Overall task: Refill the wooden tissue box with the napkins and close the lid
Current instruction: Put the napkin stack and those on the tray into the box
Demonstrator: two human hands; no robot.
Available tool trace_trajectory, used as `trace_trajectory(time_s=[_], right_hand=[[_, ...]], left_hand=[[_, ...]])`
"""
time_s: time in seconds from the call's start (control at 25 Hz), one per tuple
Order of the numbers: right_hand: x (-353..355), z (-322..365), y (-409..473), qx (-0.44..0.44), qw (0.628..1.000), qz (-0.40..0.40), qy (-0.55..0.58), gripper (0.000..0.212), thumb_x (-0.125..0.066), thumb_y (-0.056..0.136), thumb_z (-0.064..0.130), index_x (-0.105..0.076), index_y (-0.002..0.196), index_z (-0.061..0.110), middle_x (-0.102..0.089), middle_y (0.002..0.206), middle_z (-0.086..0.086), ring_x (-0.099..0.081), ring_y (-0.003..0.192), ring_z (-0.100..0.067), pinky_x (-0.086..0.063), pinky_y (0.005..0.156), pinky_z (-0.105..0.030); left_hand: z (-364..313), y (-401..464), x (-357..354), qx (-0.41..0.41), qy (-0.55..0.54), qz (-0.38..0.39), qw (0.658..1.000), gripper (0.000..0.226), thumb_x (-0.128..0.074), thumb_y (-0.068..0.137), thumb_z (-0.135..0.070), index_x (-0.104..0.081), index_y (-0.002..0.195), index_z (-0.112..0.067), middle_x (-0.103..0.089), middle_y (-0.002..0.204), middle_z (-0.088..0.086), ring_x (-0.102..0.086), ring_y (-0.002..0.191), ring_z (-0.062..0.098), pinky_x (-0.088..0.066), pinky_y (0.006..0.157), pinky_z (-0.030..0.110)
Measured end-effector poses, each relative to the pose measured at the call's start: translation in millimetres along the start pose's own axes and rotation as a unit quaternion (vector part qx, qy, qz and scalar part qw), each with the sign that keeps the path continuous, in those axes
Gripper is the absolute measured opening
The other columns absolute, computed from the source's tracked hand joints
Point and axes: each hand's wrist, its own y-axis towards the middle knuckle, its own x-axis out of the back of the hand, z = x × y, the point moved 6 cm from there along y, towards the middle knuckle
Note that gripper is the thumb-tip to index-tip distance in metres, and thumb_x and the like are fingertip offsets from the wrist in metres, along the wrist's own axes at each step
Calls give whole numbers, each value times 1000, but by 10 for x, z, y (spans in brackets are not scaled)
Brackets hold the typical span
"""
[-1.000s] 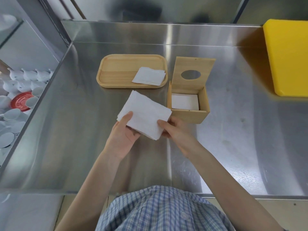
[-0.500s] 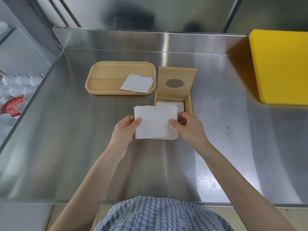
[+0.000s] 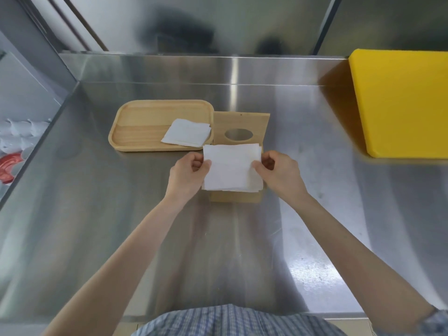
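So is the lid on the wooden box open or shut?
Open. The lid stands up behind the wooden box, its oval hole facing us, above the napkins both hands hold.

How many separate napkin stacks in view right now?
2. One napkin stack is pinched between left hand and right hand over the open wooden tissue box; another stack lies on the wooden tray. The held stack hides the box interior.

One wooden tissue box [image 3: 234, 197] with one lid [image 3: 241, 128], one wooden tray [image 3: 145, 127], two napkin stacks [image 3: 230, 167] [image 3: 186, 132], one yellow board [image 3: 402, 103], one steel counter [image 3: 97, 214], two hands [image 3: 186, 173] [image 3: 282, 172].
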Motion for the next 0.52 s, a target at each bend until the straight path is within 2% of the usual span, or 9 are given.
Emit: trace_trajectory(time_s=[0.04,0.2,0.36,0.52], right_hand=[[-15,-12,54,4,1000,5,-22,19,-56,90,20,-64,96,4,-62,86,-5,-52,81,-17,-40,65,-19],[-105,-59,245,20,991,19,-129,17,-54,88,15,-61,90,-1,-62,98,-17,-57,85,-31,-43,71,-31],[-197,-26,304,37,971,49,-230,19,-48,90,12,-60,96,-2,-53,108,-19,-58,96,-39,-47,78,-37],[-273,42,325,51,934,59,-349,22,-44,93,7,-61,104,0,-49,121,-16,-57,101,-38,-40,71,-35]], left_hand=[[-48,35,-29,-23,47,-6,999,15,-52,91,-20,-60,97,-10,-60,88,1,-56,84,17,-43,68,24],[-194,162,-183,-98,212,-6,972,22,-45,93,-17,-57,104,-3,-64,94,12,-59,91,30,-43,72,35],[-309,213,-317,-175,418,-21,891,22,-39,95,-16,-54,108,-8,-65,106,8,-58,98,29,-36,65,32],[-271,317,-530,-201,538,28,818,21,-45,92,-7,-54,110,-9,-66,109,6,-62,97,27,-32,51,28]])
